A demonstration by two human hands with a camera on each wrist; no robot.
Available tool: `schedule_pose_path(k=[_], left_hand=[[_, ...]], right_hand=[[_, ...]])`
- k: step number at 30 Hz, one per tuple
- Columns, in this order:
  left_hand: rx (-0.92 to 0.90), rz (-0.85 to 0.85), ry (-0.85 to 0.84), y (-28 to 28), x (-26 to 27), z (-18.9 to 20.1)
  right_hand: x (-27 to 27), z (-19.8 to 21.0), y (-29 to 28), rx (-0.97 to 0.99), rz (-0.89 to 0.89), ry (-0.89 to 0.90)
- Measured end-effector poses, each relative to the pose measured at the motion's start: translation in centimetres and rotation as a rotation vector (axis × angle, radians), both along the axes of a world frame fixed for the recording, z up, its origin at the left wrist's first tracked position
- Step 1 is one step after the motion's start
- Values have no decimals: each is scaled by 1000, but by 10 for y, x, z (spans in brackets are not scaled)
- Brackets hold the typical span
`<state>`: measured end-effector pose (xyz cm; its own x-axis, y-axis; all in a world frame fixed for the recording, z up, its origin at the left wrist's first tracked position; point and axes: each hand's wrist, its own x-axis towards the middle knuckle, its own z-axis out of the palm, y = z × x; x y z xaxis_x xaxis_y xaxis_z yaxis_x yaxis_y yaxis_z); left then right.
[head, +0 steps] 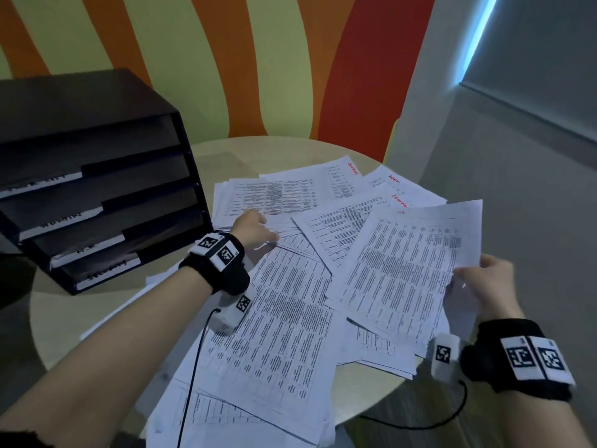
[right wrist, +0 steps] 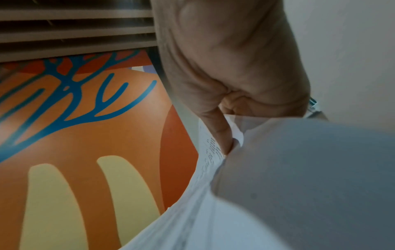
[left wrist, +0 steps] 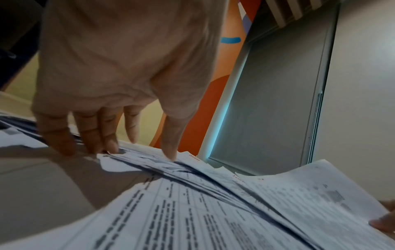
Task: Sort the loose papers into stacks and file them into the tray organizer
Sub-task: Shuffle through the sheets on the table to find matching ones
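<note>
Several loose printed papers (head: 277,321) lie fanned over a round beige table (head: 64,324). A black tray organizer (head: 97,176) with labelled shelves stands at the table's left. My left hand (head: 255,229) reaches onto the sheets beside the organizer, its straight fingers (left wrist: 94,135) touching the paper edges (left wrist: 149,160). My right hand (head: 484,279) pinches the right edge of a small sheaf of printed sheets (head: 407,270), lifted above the pile. In the right wrist view the thumb (right wrist: 222,133) presses on that sheaf (right wrist: 288,177) while the fingers curl behind it.
The table's far rim (head: 290,140) stands close to an orange and green striped wall (head: 226,59). A grey wall and floor (head: 533,189) lie to the right. Wrist-camera cables (head: 193,367) hang over the papers near the front edge.
</note>
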<state>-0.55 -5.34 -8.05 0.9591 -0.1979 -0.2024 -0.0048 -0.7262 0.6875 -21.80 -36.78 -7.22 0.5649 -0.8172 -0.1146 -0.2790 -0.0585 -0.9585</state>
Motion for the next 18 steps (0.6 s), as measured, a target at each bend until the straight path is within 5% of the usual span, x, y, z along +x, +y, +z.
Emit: schedule_pose_path(k=[4,9,18], left_hand=[[396,-35,36,1,-1,1],[598,-107,121,9,-9,9],[356,-67,154,31,-22,-4]], right_hand=[[-4,-5,-8,74,-16,-14],[0,-13,-11,56,5,-9],[19,-21,3,7,152,50]])
